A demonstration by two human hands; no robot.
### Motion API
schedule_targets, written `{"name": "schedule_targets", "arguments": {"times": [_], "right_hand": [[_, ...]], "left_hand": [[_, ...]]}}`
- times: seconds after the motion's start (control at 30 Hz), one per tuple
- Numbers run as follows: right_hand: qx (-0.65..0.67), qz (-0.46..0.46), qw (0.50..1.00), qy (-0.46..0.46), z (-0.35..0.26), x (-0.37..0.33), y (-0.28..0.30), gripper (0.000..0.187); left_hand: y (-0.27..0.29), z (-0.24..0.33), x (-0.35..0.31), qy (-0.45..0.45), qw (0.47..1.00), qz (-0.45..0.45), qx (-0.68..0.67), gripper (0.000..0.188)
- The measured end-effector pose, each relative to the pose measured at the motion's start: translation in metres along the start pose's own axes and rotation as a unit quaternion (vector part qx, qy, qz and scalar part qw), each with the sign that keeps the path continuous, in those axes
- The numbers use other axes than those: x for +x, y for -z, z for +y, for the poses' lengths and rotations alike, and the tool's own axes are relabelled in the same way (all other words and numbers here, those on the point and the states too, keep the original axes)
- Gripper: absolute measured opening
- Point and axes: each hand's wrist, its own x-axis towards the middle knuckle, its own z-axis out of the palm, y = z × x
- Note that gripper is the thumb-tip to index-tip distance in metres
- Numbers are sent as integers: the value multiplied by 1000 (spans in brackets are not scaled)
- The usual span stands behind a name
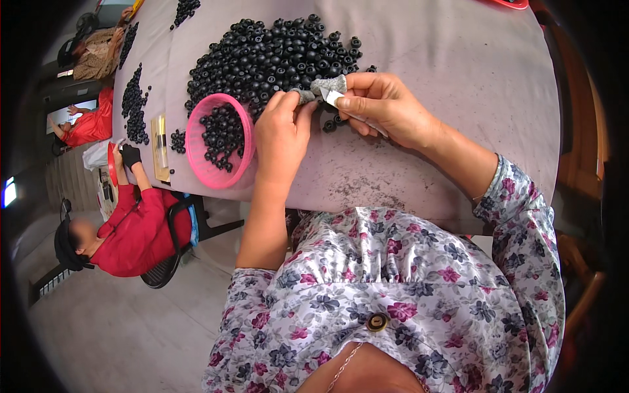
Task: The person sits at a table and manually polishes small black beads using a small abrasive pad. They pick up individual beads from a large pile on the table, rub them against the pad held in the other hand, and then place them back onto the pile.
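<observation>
The person's left hand (282, 128) and right hand (380, 108) met over the grey counter (458, 85), just below a big heap of small black round parts (275, 56). Between the two hands there was a small piece of grey cloth (324, 86). The left grip was clenched on one end of this cloth, with the fingertips pinched together. The right grip was grasping the other end of the cloth, and under the right thumb a thin white blade-like piece (335, 98) was also pressed; what it was exactly, I cannot tell. The cloth was lifted a little above the counter, touching the lower edge of the black heap. A few single black parts (331, 124) lay on the counter just under the hands.

To the left of the left hand stood a pink plastic basket (196, 147), tilted toward the person, partly filled with the same black parts. It was near the counter edge.

Further left along the counter, another person in a red top (134, 236) sat on a black chair (167, 268), with a dark-gloved hand (130, 156) on the counter edge. More piles of black parts (134, 108) lay on that side.
</observation>
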Motion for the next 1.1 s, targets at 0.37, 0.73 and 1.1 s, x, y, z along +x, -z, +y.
{"name": "schedule_targets", "arguments": {"times": [0.37, 0.73, 1.1], "right_hand": [[-23, -23, 999, 20, 8, 4, 2, 14], [-28, -22, 999, 13, 6, 2, 1, 17], [-71, -55, 996, 6, 2, -3, -3, 17]], "left_hand": [[-2, 7, -11, 19, 999, -36, -36, 19], [-2, 10, -4, 38, 992, -55, -108, 20], [-4, -9, -29, 240, 753, -47, -610, 14]]}}
